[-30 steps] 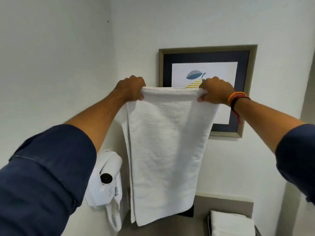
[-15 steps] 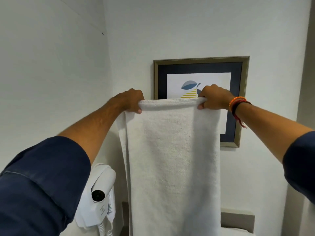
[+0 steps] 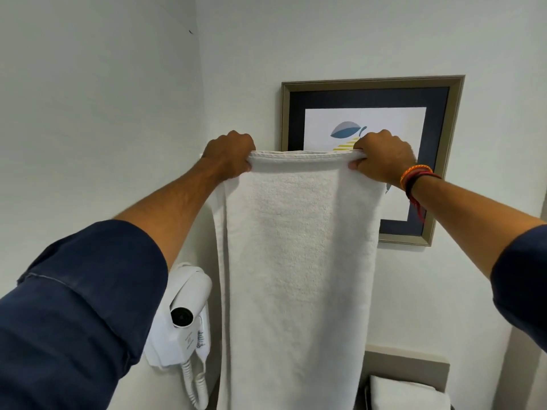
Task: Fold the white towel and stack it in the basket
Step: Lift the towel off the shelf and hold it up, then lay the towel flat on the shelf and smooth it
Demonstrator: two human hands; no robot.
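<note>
The white towel (image 3: 296, 261) hangs straight down in front of me, doubled lengthwise, its lower end running off the bottom of the view. My left hand (image 3: 231, 155) pinches its top left corner. My right hand (image 3: 381, 156), with orange and red wristbands, pinches the top right corner. Both arms are stretched out and raised toward the wall. A folded white towel (image 3: 405, 393) lies at the bottom right; a dark rim at its right edge may be the basket, mostly hidden.
A framed picture (image 3: 444, 93) hangs on the wall behind the towel. A white wall-mounted hair dryer (image 3: 183, 315) with a coiled cord sits at the lower left, close to the towel's left edge. A grey backsplash strip (image 3: 414, 365) runs along the bottom right.
The towel stays held by the same two corners. The view tipped up and then back down a little, so the folded towel at the bottom right left view and returned.
</note>
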